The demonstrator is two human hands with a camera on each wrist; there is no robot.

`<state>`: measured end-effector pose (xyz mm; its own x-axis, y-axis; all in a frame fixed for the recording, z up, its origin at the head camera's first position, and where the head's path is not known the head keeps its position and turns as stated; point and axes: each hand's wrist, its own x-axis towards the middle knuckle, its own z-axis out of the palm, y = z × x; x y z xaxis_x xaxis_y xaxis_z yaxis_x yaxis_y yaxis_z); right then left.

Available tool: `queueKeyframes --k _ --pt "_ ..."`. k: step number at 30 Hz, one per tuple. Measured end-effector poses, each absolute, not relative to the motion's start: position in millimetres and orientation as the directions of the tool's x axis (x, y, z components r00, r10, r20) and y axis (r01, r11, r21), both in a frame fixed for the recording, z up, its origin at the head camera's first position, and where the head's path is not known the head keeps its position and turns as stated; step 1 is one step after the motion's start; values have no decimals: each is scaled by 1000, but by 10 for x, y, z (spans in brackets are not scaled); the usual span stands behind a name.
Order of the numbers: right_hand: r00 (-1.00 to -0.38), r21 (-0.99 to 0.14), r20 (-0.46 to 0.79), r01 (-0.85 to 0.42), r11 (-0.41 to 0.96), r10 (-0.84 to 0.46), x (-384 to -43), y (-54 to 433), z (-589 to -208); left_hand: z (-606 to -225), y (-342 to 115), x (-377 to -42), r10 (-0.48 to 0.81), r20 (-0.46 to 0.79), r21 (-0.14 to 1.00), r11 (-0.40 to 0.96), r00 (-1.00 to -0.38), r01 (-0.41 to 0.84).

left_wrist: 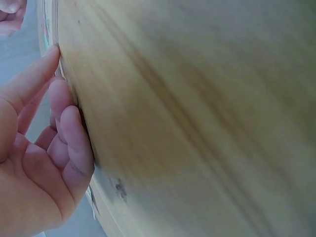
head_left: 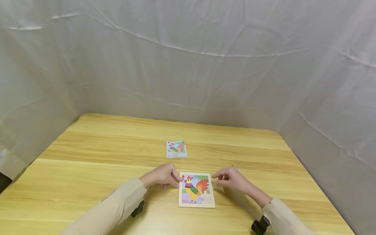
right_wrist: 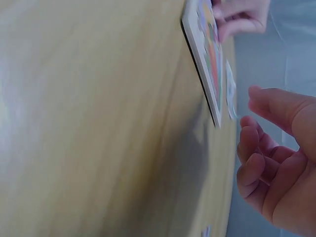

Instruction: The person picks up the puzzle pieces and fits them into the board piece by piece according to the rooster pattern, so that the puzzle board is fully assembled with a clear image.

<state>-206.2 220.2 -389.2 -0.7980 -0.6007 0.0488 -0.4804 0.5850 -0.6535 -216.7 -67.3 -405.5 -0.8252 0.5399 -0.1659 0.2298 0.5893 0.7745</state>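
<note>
A wooden jigsaw puzzle (head_left: 196,186) with a rooster picture lies in its pale frame on the table. Bare wood shows at its lower right corner. My left hand (head_left: 165,176) grips the frame's left edge, one finger over the upper left of the picture and another digit at the side. In the left wrist view, a straight digit of the left hand (left_wrist: 37,133) reaches the frame's edge while other fingers curl. Just off the frame's right side is my right hand (head_left: 232,180). Loosely bent fingers of the right hand (right_wrist: 271,148) hold nothing in the right wrist view.
Behind the puzzle lies a small rooster picture card (head_left: 176,149). A bit of a green piece (head_left: 238,170) peeks out behind my right hand, mostly hidden. Pale cloth (head_left: 188,65) hangs around the wooden table (head_left: 132,140) at the back and both sides.
</note>
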Motion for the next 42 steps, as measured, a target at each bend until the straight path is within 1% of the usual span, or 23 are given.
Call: queueKeyframes --k 5,11,15,20,24,29,35,42 --pt "-829 -647 66 -458 609 -555 -2146 2364 -3864 -4047 -676 -2159 536 -161 778 586 -829 228" --pt "-882 -707 45 -360 609 -468 -2229 2581 -3841 -4042 -680 -2147 542 -153 785 574 -826 232" --pt "-899 -732 59 -334 594 -434 -2299 2737 -3815 -4053 -684 -2152 541 -154 785 575 -827 230" --pt "-924 -716 94 -322 619 -372 -2390 2935 -3832 -4055 -683 -2151 541 -153 788 572 -827 228" --pt "-940 -711 59 -275 647 -335 -2432 3053 -3849 -4053 -684 -2145 541 -153 788 571 -827 228" --pt "-941 -706 18 -252 662 -339 -2479 3139 -3896 -4056 -685 -2145 536 -159 786 577 -829 222" --pt "-921 -648 1 -297 702 -389 -2551 3138 -3982 -4044 -672 -2133 531 -163 781 584 -832 220" --pt "-902 -626 -1 -336 704 -431 -2581 3068 -4052 -4042 -676 -2147 535 -159 776 587 -830 229"
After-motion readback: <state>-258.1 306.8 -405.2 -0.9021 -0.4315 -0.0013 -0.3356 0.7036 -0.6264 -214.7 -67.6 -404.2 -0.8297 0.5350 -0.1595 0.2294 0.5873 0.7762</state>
